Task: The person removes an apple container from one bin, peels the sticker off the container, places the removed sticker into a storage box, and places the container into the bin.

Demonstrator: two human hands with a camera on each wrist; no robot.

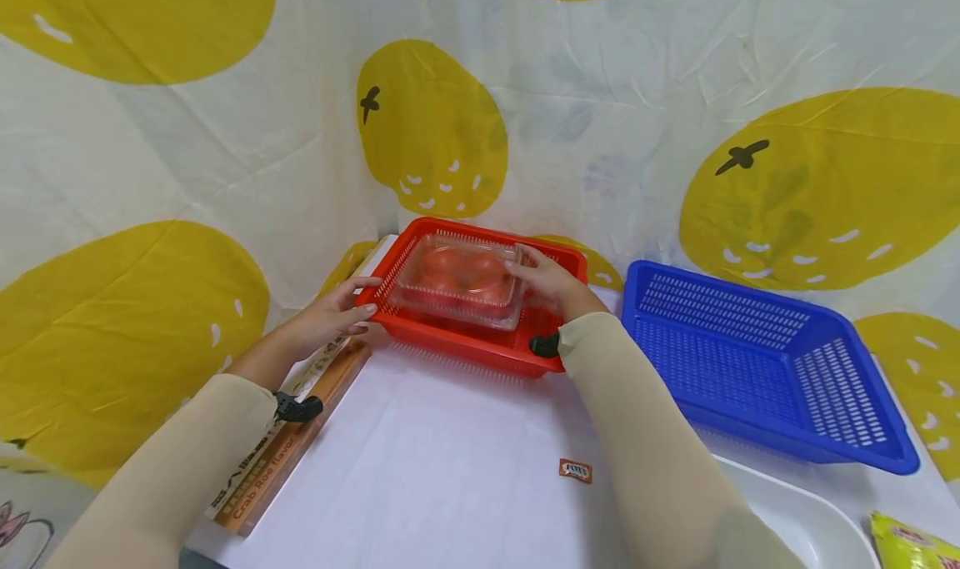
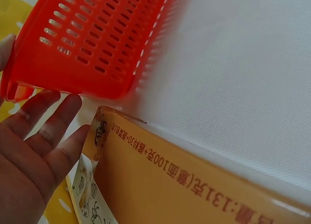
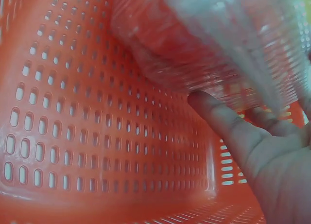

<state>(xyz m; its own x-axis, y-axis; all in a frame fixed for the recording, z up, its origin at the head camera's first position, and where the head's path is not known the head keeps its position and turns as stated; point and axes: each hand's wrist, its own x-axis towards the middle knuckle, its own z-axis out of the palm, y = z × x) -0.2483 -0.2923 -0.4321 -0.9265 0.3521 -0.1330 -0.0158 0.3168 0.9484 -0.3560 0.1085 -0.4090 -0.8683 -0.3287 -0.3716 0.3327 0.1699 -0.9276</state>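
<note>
At the far edge of the counter [image 1: 450,436], a red basket [image 1: 465,344] holds a clear clamshell box [image 1: 459,284] with red fruit inside. The box sits tilted, its right end against the right hand [image 1: 551,282].

Right hand: fingers curled round the right end of the box, thumb under its ribbed wall, as the right wrist view shows. Left hand [image 1: 330,315]: fingers straight and spread, fingertips at the basket's left rim, gripping nothing.

Risks, as judged from this position:
- The box wall is thin; a hard pinch could dent it or pop the lid.
- Held at one end only, the box could tip and drop back.
- The basket could slide, since the left hand only steadies it.

A blue basket [image 1: 757,361] stands just right, a flat carton [image 1: 285,436] under the left forearm.
</note>
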